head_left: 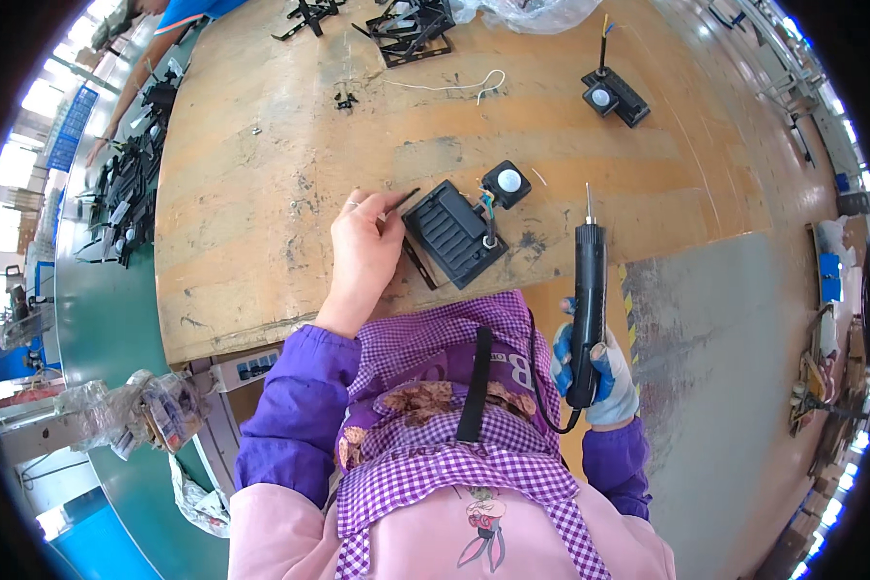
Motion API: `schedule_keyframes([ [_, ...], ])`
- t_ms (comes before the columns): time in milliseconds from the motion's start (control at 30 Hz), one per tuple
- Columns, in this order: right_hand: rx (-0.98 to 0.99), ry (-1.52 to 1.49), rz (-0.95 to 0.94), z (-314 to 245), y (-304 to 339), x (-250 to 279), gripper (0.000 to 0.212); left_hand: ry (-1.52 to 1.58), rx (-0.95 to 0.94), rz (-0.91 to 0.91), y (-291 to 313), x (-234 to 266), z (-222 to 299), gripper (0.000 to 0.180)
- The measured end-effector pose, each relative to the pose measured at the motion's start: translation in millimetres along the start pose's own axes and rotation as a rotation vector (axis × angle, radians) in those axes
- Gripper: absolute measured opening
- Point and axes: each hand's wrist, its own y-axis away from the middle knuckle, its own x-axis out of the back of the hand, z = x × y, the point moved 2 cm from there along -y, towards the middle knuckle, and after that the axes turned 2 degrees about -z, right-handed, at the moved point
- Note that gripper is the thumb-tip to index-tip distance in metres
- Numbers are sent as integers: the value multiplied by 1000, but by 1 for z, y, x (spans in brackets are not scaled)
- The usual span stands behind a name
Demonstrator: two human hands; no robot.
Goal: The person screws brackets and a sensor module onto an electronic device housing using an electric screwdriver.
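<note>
the item under work is a black housing (445, 227) with a row of parallel fins on its upturned face. it lies on the bench (261, 222) close to the front edge, right of the bench's middle, and sits askew to that edge. a small square sensor head (506, 184) with a white dome is just beside its far right side. thin coloured wires (488, 207) run between the sensor head and a round fitting on the housing. a black metal bar (419, 264) with slots shows along the housing's left side, toward the front edge.

the left hand (367, 244) is bare, back upward, wrist over the front edge, fingers directed toward the housing. thumb and forefinger pinch a thin black strip (409, 199) at the housing's far left corner; whether strip and bar are one part cannot be told.

the right hand (604, 379), in a white and blue glove, is low, outside the front edge. its fingers are wrapped around the lower body of a black power screwdriver (590, 290), held upright in view with the bit directed toward the far edge.

a similar black unit (621, 97) lies near the bench's right edge. black brackets (411, 39) are heaped by the far edge.
</note>
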Motion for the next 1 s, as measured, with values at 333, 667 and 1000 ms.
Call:
schedule_keyframes([
  [333,-212,-47,-15,24,20,5,83,-252,-104,-38,-4,-8,11,17],
  [667,-325,-76,-19,36,30,4,78,-334,-311,-22,-1,-15,15,40],
  [1000,-375,250,247,48,47,-15,50,-154,-200,-96,12,-22,19,54],
])
